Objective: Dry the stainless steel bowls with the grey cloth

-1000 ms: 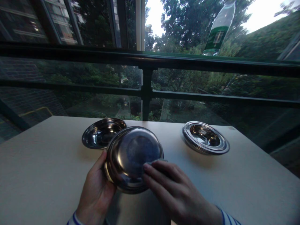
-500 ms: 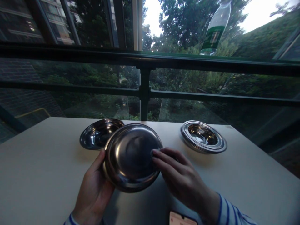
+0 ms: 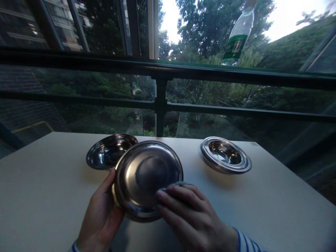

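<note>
A shiny steel bowl is tilted up over the table with its rounded underside facing me. My left hand is closed on its left rim, thumb at the edge and fingers behind. Against the bowl's lower right side lies my right hand, its fingers pressed together over a grey-green wad. Most of that wad is hidden under the fingers, so I cannot tell if it is cloth or a scouring pad. Behind the held bowl, partly covered by it, rests another steel bowl, its inside showing.
Several stacked steel bowls stand at the right on the white table. Past the table's far edge runs a dark green railing with glass. A clear bottle with a green label stands on the top rail.
My right hand moved out to the bowl's right edge, then back down and left over its underside. My left hand keeps its hold. The phone seen at the bottom edge is out of sight now.
</note>
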A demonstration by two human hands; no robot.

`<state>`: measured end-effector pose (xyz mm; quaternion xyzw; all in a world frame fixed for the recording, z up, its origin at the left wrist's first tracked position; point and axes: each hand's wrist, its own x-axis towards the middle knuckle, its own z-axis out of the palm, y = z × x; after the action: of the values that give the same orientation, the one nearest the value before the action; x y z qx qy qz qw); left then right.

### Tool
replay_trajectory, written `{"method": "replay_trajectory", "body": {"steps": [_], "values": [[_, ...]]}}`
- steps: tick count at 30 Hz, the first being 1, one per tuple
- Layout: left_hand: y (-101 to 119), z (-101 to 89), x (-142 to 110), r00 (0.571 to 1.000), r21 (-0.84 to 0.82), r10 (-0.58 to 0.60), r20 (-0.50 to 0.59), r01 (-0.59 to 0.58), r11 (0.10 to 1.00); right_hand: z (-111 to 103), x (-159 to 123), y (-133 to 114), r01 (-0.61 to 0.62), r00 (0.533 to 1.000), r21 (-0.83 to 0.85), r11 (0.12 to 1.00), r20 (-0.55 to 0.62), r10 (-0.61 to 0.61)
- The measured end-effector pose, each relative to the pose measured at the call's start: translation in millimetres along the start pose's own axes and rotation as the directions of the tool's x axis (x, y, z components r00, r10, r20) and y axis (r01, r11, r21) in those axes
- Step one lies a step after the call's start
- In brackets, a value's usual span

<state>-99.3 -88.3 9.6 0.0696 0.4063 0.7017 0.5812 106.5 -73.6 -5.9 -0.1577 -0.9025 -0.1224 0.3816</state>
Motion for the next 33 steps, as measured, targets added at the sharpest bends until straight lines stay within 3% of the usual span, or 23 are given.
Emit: {"method": "replay_trajectory", "body": {"steps": [2,5,7,10,11,15,20,24,28,33], "values": [[0.2,0.5,-0.4,1.000,0.008,0.006,-0.025,-0.006,1.000,0.3,0.1,1.1,-0.025,1.000,0.020,0.999,-0.004,0.025],[0.0,0.4,-0.3,0.999,0.000,0.011,-0.046,-0.011,1.000,0.8,-1.8,3.6,-0.177,0.984,0.039,0.984,-0.029,0.178],[0.2,-0.4,-0.1,1.000,0.000,-0.002,-0.027,0.002,1.000,1.3,-2.7,2.3,-0.146,0.989,0.033,0.989,-0.026,0.147],[1.8,-1.6,-0.7,1.000,0.009,-0.007,-0.009,0.007,1.000,1.7,-2.4,0.2,0.001,1.000,0.030,1.000,0.007,-0.001],[2.4,-1.8,-1.1,1.000,0.007,0.003,-0.020,-0.003,1.000,1.9,-2.2,1.0,-0.002,1.000,0.042,0.999,0.011,0.002],[3.3,-1.8,-1.9,1.000,0.001,0.007,-0.018,-0.007,1.000,3.3,-4.1,7.0,-0.193,0.979,0.087,0.977,-0.044,0.198],[3.3,-1.3,0.1,0.999,-0.028,-0.024,-0.046,0.022,0.999,5.6,-9.4,6.4,-0.051,0.999,0.079,0.996,-0.007,0.052],[2.4,-1.5,1.1,0.999,0.005,0.000,-0.038,0.001,1.000,4.4,-11.0,9.1,-0.173,0.983,0.118,0.978,-0.038,0.178],[3.0,-1.4,-0.6,1.000,0.011,-0.017,-0.005,0.017,1.000,4.1,-11.6,10.8,-0.057,0.998,0.107,0.993,-0.003,0.057],[3.8,-2.0,-1.1,1.000,0.038,-0.008,-0.001,0.008,0.999,5.5,-13.0,11.5,-0.183,0.979,0.098,0.978,-0.072,0.190]]}}
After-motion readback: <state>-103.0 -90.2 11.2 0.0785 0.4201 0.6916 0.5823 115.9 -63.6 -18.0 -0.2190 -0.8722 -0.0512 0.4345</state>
